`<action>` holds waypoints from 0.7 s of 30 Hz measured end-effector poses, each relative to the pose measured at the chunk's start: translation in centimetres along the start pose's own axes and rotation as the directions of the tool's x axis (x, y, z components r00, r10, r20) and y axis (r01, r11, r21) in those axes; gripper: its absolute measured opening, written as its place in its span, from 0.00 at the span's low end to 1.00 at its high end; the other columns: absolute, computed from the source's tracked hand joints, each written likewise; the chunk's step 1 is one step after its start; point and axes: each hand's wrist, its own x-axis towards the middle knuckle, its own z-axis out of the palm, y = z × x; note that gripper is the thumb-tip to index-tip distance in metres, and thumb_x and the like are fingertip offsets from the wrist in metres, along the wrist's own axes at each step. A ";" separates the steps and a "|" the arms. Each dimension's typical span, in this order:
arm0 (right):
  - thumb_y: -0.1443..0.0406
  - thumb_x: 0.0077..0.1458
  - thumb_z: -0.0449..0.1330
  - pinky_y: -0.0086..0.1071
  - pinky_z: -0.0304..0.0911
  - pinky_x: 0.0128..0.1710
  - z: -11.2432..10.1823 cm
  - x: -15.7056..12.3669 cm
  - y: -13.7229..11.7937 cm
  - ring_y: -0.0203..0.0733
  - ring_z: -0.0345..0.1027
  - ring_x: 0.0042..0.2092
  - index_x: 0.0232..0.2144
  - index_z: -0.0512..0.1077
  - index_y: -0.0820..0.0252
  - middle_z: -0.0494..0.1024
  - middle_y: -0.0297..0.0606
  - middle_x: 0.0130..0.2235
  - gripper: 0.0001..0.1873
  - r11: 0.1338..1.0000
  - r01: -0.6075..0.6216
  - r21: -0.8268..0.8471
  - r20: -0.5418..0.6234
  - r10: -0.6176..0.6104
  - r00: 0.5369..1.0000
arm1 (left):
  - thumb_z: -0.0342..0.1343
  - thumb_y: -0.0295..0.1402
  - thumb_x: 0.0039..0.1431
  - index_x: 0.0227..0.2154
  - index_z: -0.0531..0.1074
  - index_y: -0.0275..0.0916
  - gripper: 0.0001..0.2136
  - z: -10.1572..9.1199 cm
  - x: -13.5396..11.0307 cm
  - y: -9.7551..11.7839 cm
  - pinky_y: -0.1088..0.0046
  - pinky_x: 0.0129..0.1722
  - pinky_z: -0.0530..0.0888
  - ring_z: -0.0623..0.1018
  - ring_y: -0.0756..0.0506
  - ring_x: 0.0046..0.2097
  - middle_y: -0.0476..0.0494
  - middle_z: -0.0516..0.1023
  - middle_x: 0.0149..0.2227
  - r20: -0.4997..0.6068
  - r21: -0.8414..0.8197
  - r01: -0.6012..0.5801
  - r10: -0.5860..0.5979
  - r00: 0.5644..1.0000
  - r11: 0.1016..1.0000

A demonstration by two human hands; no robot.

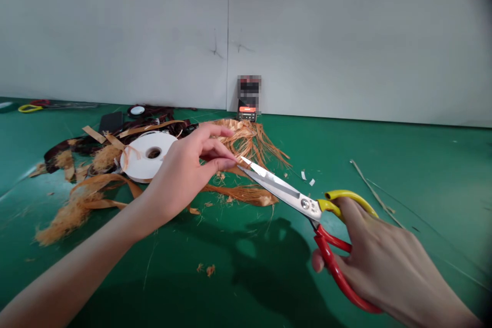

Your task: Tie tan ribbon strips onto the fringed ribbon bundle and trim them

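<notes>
left hand [180,174] | grip pinching fibre [246,141], steadying it | right hand [384,261] | grip closed on scissors [292,199], tips at 10 o'clock

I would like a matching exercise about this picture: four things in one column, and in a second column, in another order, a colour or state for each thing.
Things:
1. the scissors
2. the roll of white tape
3. the green work mat
4. the left hand

Colours or states:
A. raised over orange fibres
B. green
C. red and yellow handles, in the right hand
D. white, with a hole in the centre

Pairs: 1-C, 2-D, 3-B, 4-A
</notes>
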 end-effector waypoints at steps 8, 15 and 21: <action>0.45 0.57 0.49 0.29 0.55 0.12 -0.4 0.6 -0.6 0.42 0.66 0.14 0.35 0.61 0.59 0.72 0.33 0.19 0.23 0.999 0.027 -0.027 -0.039 -0.028 0.999 | 0.61 0.29 0.57 0.45 0.69 0.43 0.13 0.3 -0.2 -0.1 0.74 0.39 0.74 0.80 0.50 0.36 0.55 0.83 0.32 0.022 -0.021 0.007 -0.007 1.000 1.000; 0.45 0.59 0.45 0.28 0.54 0.11 -0.3 0.7 -0.6 0.37 0.63 0.13 0.33 0.60 0.59 0.74 0.37 0.22 0.23 0.997 0.074 0.019 -0.114 -0.072 0.991 | 0.61 0.28 0.57 0.49 0.67 0.43 0.17 0.3 -0.2 0.3 0.77 0.35 0.74 0.80 0.50 0.34 0.55 0.84 0.33 0.038 -0.039 0.064 -0.062 0.997 0.997; 0.42 0.61 0.40 0.28 0.55 0.10 -0.5 1.0 -0.8 0.36 0.61 0.12 0.32 0.60 0.58 0.75 0.39 0.24 0.27 0.996 0.092 0.014 -0.125 -0.089 0.988 | 0.60 0.25 0.56 0.49 0.66 0.43 0.18 0.5 -0.4 0.4 0.78 0.35 0.73 0.80 0.51 0.34 0.56 0.83 0.32 0.050 -0.033 0.068 -0.066 0.997 0.997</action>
